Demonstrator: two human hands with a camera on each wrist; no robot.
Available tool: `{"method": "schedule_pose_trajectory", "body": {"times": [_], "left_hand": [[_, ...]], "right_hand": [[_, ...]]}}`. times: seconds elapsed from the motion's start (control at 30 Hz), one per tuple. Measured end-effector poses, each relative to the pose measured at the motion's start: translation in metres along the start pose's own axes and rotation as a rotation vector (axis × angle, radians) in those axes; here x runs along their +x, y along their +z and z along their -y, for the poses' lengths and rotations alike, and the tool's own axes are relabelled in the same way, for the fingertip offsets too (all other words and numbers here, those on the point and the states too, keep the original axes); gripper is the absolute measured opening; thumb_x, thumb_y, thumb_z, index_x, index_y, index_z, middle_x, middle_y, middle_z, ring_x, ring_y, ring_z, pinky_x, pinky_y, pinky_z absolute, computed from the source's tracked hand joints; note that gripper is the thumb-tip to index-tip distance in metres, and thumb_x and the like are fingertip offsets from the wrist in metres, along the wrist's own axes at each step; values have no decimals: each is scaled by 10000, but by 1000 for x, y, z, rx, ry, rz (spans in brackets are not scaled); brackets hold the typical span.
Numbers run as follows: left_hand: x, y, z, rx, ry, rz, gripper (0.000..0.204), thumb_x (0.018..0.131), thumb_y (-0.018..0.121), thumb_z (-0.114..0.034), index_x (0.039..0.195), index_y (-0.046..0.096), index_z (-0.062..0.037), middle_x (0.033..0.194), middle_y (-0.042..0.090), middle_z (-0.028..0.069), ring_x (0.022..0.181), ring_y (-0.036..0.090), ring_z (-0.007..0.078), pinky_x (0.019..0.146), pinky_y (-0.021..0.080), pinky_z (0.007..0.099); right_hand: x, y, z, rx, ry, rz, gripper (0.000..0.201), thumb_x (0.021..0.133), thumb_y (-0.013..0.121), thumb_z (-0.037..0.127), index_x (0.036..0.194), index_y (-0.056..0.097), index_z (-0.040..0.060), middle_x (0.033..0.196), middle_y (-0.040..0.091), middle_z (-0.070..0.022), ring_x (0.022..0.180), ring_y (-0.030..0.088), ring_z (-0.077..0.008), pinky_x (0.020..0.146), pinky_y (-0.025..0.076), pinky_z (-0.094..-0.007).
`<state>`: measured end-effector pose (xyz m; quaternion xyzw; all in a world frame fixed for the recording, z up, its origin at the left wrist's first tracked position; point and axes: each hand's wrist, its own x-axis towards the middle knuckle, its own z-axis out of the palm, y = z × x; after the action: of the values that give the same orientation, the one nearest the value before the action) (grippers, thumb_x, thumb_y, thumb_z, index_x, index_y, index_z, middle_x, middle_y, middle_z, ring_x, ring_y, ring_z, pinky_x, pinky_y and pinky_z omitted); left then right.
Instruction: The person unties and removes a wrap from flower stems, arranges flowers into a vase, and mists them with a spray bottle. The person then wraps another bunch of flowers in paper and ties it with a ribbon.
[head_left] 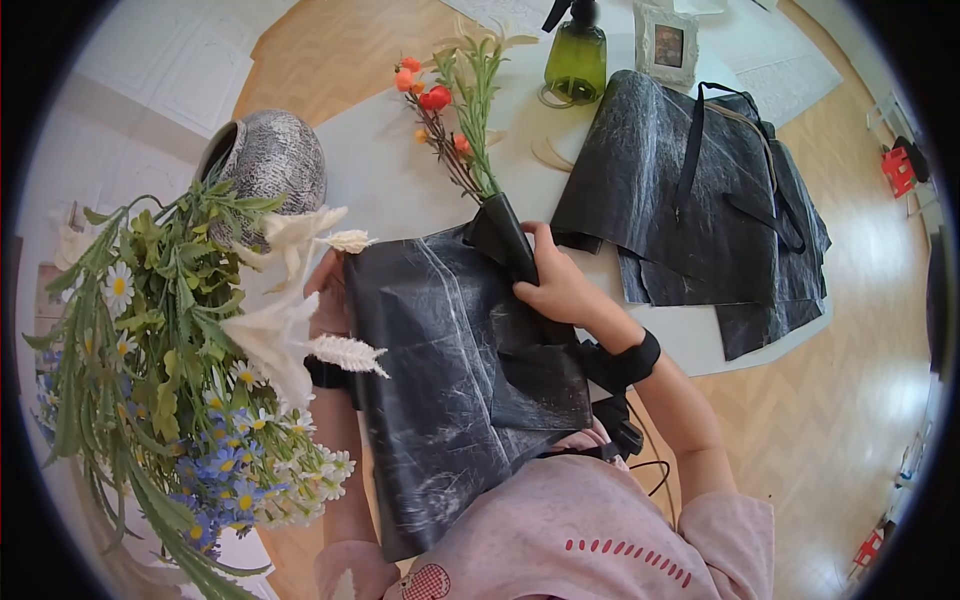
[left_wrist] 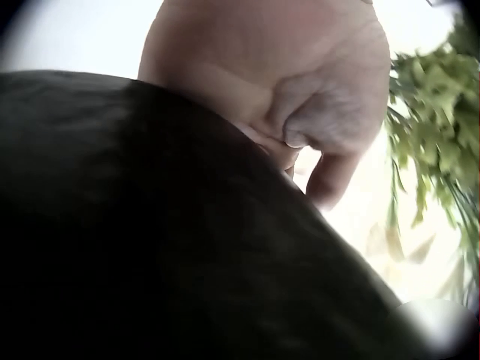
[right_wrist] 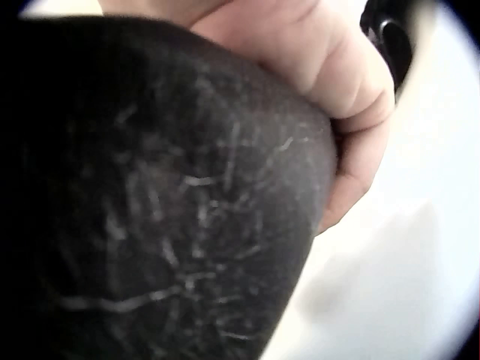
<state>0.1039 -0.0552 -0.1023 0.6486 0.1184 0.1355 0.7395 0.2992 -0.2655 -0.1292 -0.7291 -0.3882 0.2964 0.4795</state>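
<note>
A creased black leather-look sheet (head_left: 430, 370) lies across the person's front and the near table edge. Its upper right part is rolled around the stems of artificial flowers (head_left: 470, 120), green sprigs with red and orange heads. At that roll, the right hand (head_left: 558, 280) grips the material, thumb on top; in the right wrist view its fingers (right_wrist: 360, 150) curl round the edge. The left hand (head_left: 328, 295) holds the sheet's upper left edge, partly hidden behind white artificial blooms. Seen from the left wrist, this hand (left_wrist: 300, 90) bends over the black material (left_wrist: 150, 240).
To the left, a large artificial bouquet (head_left: 200, 400) spills from a textured grey vase (head_left: 270, 160) lying on its side. Another black leather-look piece with straps (head_left: 680, 190) covers the table's right side. Behind stand a green spray bottle (head_left: 576, 65) and a white picture frame (head_left: 665, 45).
</note>
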Motion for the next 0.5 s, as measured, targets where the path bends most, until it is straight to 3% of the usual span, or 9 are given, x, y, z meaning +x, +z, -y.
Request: {"method": "schedule_pose_trajectory", "body": {"times": [0.03,0.17,0.23,0.27,0.33,0.37,0.43,0.5], "left_hand": [[0,0,1,-5,0,-6,412,696,710,-307,935,527,-25,832,582,27,730,561,105,639,435,211],[-6,3,3,-22,-10,-30,410,698,707,-307,936,527,-25,833,582,28,730,561,106,639,435,212],[-4,1,5,-31,-9,-50,409,700,706,-306,936,527,-25,834,582,28,730,561,107,639,435,213],[-4,-1,5,-35,-10,-61,408,700,705,-306,936,527,-25,834,582,28,730,561,107,639,435,213],[-12,-1,5,-43,-9,-84,407,701,704,-306,937,527,-25,835,582,29,730,561,108,640,436,214],[-15,0,6,-47,-8,-93,406,702,703,-306,937,527,-25,835,582,29,730,561,108,640,436,214],[-12,-1,7,-57,-8,-105,405,703,702,-305,937,527,-25,836,582,29,730,561,108,640,436,214],[-9,0,7,-64,-8,-110,404,705,701,-305,938,527,-25,837,582,29,731,561,109,640,436,215]], "right_hand": [[2,-3,-5,68,83,76,579,695,569,69,1200,294,1,910,519,-195,860,532,-251,782,404,-306],[3,-11,-4,295,133,178,505,725,586,89,1160,347,-5,933,513,-139,857,492,-175,767,396,-276],[3,-14,6,393,278,171,434,751,589,103,1117,385,-10,916,513,-100,843,462,-141,756,391,-265],[4,-12,0,391,277,177,434,751,589,103,1117,385,-10,916,513,-100,843,462,-141,756,391,-265],[5,-7,-12,132,118,125,546,702,611,131,1154,344,-20,876,548,-258,828,556,-353,721,432,-369],[4,-6,-12,129,116,128,546,702,611,131,1154,344,-20,876,548,-258,828,556,-353,721,432,-369],[-2,-6,6,-168,141,114,609,712,596,106,1212,261,14,930,541,-197,924,533,-320,778,403,-352],[-7,-1,11,-148,82,101,683,684,598,97,1228,197,-4,900,536,-245,858,542,-355,746,417,-376]]}}
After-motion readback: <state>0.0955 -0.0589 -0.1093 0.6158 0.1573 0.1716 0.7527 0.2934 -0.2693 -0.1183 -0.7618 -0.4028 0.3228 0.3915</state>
